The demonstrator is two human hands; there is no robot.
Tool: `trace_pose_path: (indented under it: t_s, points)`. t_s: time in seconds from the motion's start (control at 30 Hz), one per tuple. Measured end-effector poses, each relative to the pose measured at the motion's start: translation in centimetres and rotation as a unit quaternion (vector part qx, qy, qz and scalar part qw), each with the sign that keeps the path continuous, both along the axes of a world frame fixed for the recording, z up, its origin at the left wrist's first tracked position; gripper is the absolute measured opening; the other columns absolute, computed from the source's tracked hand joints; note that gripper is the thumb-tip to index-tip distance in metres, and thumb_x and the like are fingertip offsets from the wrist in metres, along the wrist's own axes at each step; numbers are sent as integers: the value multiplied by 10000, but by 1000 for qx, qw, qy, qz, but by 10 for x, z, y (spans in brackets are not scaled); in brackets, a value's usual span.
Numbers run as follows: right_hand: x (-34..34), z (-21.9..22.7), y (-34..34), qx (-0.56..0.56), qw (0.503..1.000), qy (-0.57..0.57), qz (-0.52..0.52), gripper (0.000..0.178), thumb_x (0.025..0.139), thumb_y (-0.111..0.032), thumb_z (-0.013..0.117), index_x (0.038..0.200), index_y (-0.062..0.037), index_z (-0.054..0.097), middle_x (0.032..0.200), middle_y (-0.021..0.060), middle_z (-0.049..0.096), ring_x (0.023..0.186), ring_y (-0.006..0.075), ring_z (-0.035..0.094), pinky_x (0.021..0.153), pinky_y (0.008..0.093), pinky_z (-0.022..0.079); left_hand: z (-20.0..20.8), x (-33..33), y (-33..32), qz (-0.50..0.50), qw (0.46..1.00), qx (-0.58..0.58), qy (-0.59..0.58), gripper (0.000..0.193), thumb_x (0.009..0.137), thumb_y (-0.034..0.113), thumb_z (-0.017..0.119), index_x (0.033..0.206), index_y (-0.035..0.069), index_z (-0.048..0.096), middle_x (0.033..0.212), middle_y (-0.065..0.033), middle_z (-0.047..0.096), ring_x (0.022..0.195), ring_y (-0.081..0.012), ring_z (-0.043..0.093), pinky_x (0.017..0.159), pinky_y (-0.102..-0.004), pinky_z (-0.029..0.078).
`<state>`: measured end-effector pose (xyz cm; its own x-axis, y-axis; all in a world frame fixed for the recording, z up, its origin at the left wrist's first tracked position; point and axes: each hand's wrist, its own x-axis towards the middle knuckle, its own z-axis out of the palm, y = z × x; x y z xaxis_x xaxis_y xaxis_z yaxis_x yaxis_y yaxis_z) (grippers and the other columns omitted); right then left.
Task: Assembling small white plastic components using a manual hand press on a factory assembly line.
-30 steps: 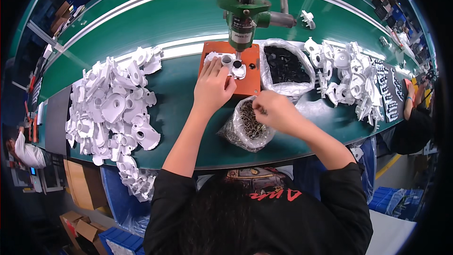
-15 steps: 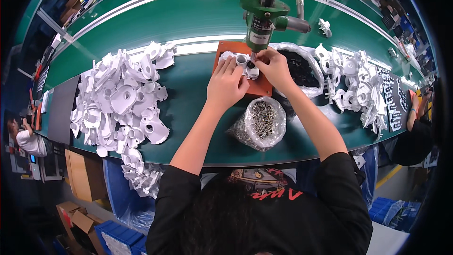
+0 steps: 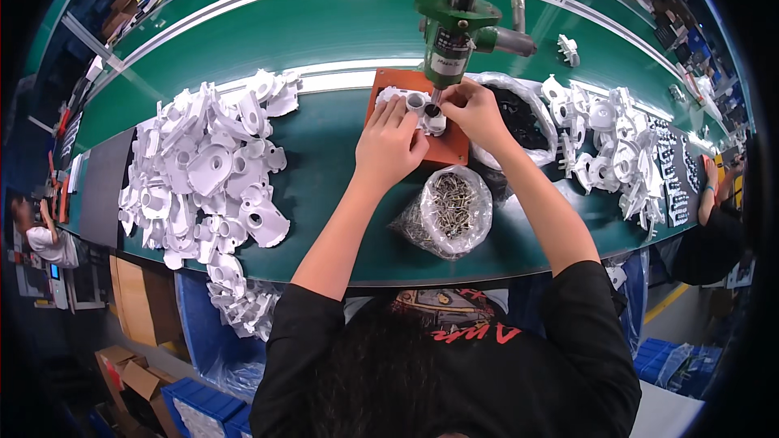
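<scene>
A white plastic housing (image 3: 393,95) with round openings sits on the orange base plate (image 3: 449,148) beneath a green hand press (image 3: 446,57). My left hand (image 3: 389,143) rests over its left side, fingers laid on and gripping the housing. On the right side, my right hand (image 3: 475,117) has thumb and fingers pinched together beside the press's lower tip, just above a dark round opening. What lies in that pinch is too small and hidden to make out. Close in front of the base, a clear plastic bag (image 3: 454,211) stands open, full of metal screws.
White plastic parts are heaped on the left (image 3: 213,164) and on the right (image 3: 617,138). Behind my right hand is a bag of black parts (image 3: 523,113). One white part (image 3: 569,50) lies on the green belt (image 3: 324,24) beyond. Other people work at both far sides.
My right hand has shifted very slightly at the press tip, still pinched. The lone white part on the belt has moved a little to the right. My left hand stays in place.
</scene>
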<state>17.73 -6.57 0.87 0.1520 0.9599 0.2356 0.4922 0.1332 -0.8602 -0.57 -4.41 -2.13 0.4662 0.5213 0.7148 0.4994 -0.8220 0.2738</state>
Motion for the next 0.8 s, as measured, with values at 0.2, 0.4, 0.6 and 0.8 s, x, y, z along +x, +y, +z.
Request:
trace_pose_path:
  t_s: [0.2,0.4,0.6,0.8]
  points:
    - [-6,-3,-1,29,998,-56,-12,156,761,-86,668,871,20,636,782,53,636,693,107,560,675,264,462,-1,0,1,-8,1000,-8,4,206,741,127,625,880,-14,572,1075,-230,616,1077,-389,581,981,-461,441]
    - [-5,-11,1,49,998,-19,-18,185,723,-126,654,822,30,655,805,132,613,765,273,612,723,355,478,0,-1,0,2,1000,1,3,187,742,124,637,846,-6,552,1065,-208,620,1074,-391,581,968,-461,448]
    - [-3,-13,-4,77,993,-88,-11,159,765,-97,657,877,15,652,846,112,616,792,235,616,728,330,489,-1,0,0,-5,1000,-11,7,220,738,125,618,904,-16,585,1073,-243,614,1072,-383,586,987,-469,438]
    - [-3,-10,-16,228,938,-257,40,145,770,-78,653,902,-22,674,922,97,607,869,264,584,760,354,495,1,-1,0,-4,1000,-8,10,225,742,126,618,913,-17,588,1073,-243,615,1076,-378,584,980,-467,440]
